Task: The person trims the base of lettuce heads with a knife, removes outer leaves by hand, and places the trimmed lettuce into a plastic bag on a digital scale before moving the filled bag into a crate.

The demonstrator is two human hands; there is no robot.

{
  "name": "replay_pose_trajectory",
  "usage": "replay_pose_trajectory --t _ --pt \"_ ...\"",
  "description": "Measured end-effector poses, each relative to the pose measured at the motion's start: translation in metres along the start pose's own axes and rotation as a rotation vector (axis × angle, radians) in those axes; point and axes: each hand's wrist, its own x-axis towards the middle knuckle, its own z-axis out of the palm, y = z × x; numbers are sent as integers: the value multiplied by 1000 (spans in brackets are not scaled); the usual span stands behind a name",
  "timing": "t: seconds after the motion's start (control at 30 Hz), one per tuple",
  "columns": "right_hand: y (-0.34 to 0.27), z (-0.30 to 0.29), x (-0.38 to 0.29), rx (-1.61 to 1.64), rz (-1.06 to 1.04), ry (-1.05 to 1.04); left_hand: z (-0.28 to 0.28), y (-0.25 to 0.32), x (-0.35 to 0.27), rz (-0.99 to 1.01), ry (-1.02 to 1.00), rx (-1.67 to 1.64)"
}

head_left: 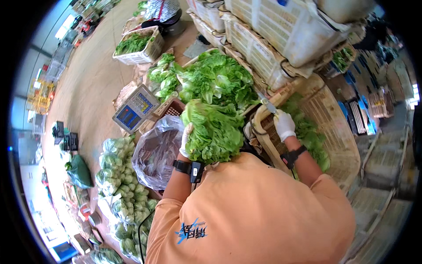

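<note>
My left hand [187,140], in a white glove, holds a large head of leafy green lettuce [212,132] from its left side. In my right hand [284,125], also gloved, is a knife [268,105] whose blade points up and left, over the rim of a plastic crate [333,122] with loose leaves inside. A pile of lettuce [217,77] lies beyond the held head. To the left stands a basket lined with a clear plastic bag [141,158], its mouth spread wide. Behind it is a digital scale [135,109].
Bagged green vegetables [123,184] lie in a long row at left. Stacked white crates [263,49] rise at upper right. A crate of greens [141,56] stands beyond the scale, near a seated person [161,13]. A cable runs beside my left arm.
</note>
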Motion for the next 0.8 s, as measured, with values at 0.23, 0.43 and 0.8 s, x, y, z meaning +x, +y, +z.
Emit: replay_pose_trajectory --t 0.23,0.43,0.8 --pt "-55 -65 14 741 -206 -125 80 13 33 -50 -25 320" --pt "-105 -103 51 471 -939 -140 93 24 66 -52 -84 512" --pt "-127 -110 93 277 -997 -260 112 27 83 -104 3 552"
